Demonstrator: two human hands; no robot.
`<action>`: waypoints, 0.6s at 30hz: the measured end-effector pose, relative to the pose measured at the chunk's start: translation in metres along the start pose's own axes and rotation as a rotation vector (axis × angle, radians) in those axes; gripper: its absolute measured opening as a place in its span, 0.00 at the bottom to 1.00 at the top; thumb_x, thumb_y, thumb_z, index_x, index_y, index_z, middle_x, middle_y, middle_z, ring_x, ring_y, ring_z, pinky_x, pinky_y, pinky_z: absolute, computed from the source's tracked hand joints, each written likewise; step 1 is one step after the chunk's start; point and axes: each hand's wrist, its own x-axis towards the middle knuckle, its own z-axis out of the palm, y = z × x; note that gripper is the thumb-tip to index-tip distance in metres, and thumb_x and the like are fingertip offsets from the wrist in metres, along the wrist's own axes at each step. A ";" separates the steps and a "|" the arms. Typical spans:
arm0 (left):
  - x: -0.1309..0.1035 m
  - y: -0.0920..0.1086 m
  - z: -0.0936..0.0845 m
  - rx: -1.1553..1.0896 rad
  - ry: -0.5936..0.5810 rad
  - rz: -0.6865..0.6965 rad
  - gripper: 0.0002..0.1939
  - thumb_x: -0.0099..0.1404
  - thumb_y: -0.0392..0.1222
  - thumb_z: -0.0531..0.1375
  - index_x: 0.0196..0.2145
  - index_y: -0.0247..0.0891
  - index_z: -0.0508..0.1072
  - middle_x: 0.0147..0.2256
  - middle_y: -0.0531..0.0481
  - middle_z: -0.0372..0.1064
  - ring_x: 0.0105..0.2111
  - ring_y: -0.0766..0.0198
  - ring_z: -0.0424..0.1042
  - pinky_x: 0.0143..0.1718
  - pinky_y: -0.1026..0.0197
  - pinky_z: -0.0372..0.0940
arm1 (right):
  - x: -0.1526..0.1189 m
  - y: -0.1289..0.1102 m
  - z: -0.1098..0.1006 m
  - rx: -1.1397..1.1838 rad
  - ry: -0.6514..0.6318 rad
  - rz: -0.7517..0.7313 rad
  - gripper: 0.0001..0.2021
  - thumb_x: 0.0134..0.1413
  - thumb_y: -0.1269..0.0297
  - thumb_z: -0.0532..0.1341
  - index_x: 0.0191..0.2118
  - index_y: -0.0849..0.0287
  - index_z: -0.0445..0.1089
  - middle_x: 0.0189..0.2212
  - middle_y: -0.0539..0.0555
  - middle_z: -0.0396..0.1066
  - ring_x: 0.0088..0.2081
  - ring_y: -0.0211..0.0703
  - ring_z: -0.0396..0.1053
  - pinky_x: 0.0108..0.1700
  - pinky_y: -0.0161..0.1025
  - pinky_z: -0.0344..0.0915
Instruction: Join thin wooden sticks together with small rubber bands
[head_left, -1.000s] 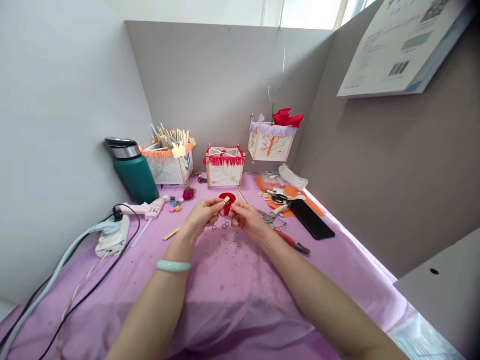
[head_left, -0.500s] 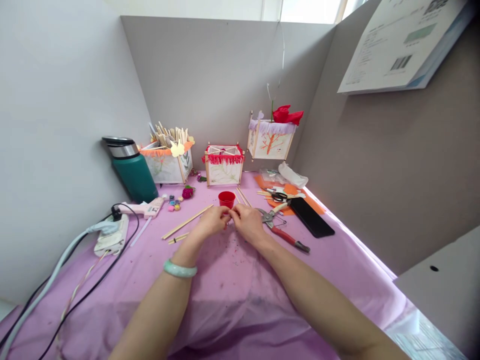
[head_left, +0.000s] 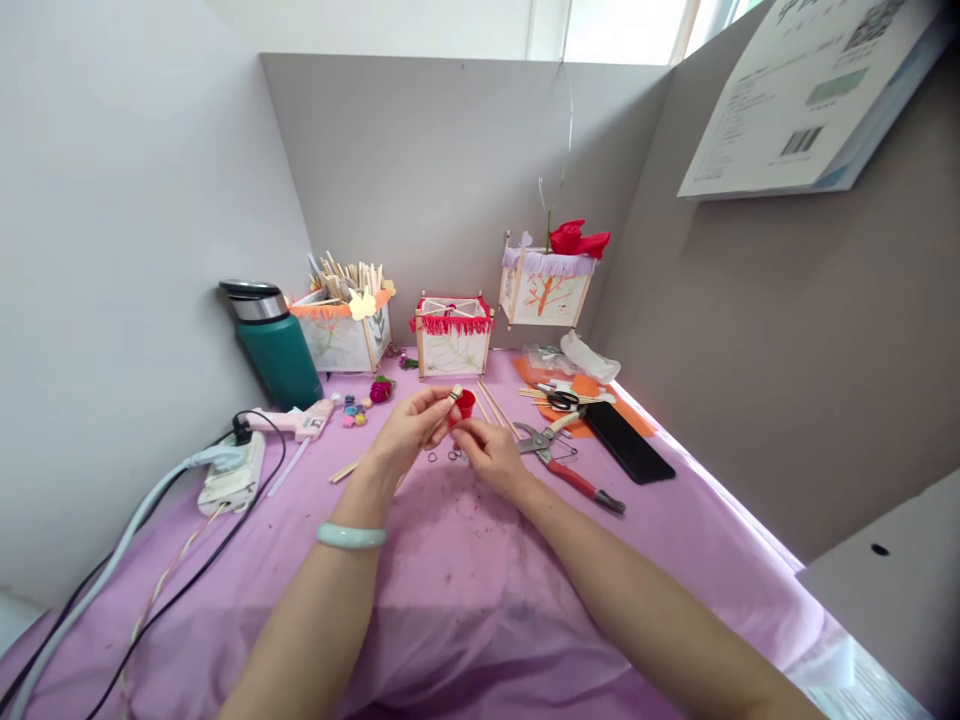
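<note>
My left hand [head_left: 414,425] is closed around thin wooden sticks [head_left: 455,393]; their tips poke up past the fingertips, with a dark band around them. Most of their length is hidden by the hand. Close on its right, my right hand [head_left: 491,455] is pinched, and whatever its fingertips hold is too small to make out. Just behind the fingers stands a red cup [head_left: 466,403], partly covered by them. Small black rings [head_left: 454,455] lie on the purple cloth [head_left: 450,560] beneath the hands.
Red-handled pliers [head_left: 574,478], scissors [head_left: 561,400] and a black phone [head_left: 628,442] lie to the right. Sticks [head_left: 499,410] lie behind my right hand. Decorated paper lanterns [head_left: 454,350] stand at the back. A green bottle [head_left: 277,350], pink glue gun [head_left: 292,422] and power strip [head_left: 232,475] sit left.
My left hand has taken up the banded sticks from the cloth and raised them beside the cup. The hands have parted slightly, uncovering the black rings. The view has shifted a little.
</note>
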 end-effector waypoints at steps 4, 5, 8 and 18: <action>-0.002 0.002 0.006 -0.204 -0.022 0.075 0.18 0.55 0.40 0.63 0.44 0.37 0.68 0.29 0.54 0.66 0.16 0.77 0.55 0.17 0.69 0.49 | -0.005 -0.007 0.017 0.338 -0.357 0.036 0.11 0.55 0.56 0.57 0.36 0.58 0.70 0.27 0.50 0.69 0.26 0.36 0.63 0.29 0.33 0.58; -0.002 0.002 0.006 -0.233 -0.019 0.083 0.20 0.54 0.39 0.64 0.46 0.38 0.68 0.29 0.54 0.65 0.17 0.77 0.56 0.18 0.69 0.50 | -0.006 -0.009 0.022 0.409 -0.423 0.069 0.12 0.56 0.55 0.57 0.35 0.59 0.69 0.26 0.50 0.69 0.25 0.35 0.63 0.28 0.33 0.58; 0.000 0.002 0.006 -0.285 -0.021 0.075 0.21 0.55 0.39 0.63 0.47 0.37 0.68 0.30 0.53 0.64 0.19 0.76 0.57 0.19 0.69 0.51 | -0.009 -0.010 0.032 0.442 -0.468 0.152 0.14 0.59 0.55 0.53 0.31 0.60 0.67 0.20 0.48 0.65 0.21 0.34 0.60 0.25 0.33 0.56; -0.001 0.007 0.004 -0.466 -0.037 0.185 0.16 0.65 0.47 0.54 0.42 0.33 0.72 0.24 0.54 0.58 0.18 0.74 0.53 0.19 0.69 0.53 | -0.008 0.004 0.027 0.003 -0.197 0.004 0.15 0.59 0.59 0.53 0.23 0.59 0.58 0.18 0.46 0.60 0.21 0.33 0.56 0.27 0.33 0.51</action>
